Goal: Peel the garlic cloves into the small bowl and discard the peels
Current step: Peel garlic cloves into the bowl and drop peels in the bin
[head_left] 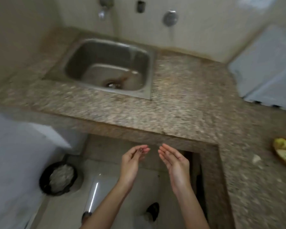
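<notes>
The whole view is smeared by motion blur, so small detail is lost. The left hand [133, 157] has its fingers gently curved, thumb close to the fingertips [144, 149]. A small dark speck sits there, and I cannot tell whether the hand pinches something or holds nothing. The right hand [175, 161] is released, its fingers straight and together, palm turned toward the left hand. The two hands are near each other but apart, held out on bare forearms over the floor [106, 182], just in front of the inner corner of the speckled stone surface [180, 103].

Down on the floor to the left stands a round black bin [45, 179] with pale crumpled contents; whether these are peels or a liner cannot be made out. A dark shape low between the forearms may be a foot or slipper.

On the surface, at the far right, a brown-rimmed bowl [276, 153] is cut off by the frame edge. It holds something yellow-green, too blurred to tell as garlic. A small white scrap [256, 158] lies just beside it. Farther back, a steel sink [76, 63] is set into the surface, under a tap [103, 12] on the wall.
</notes>
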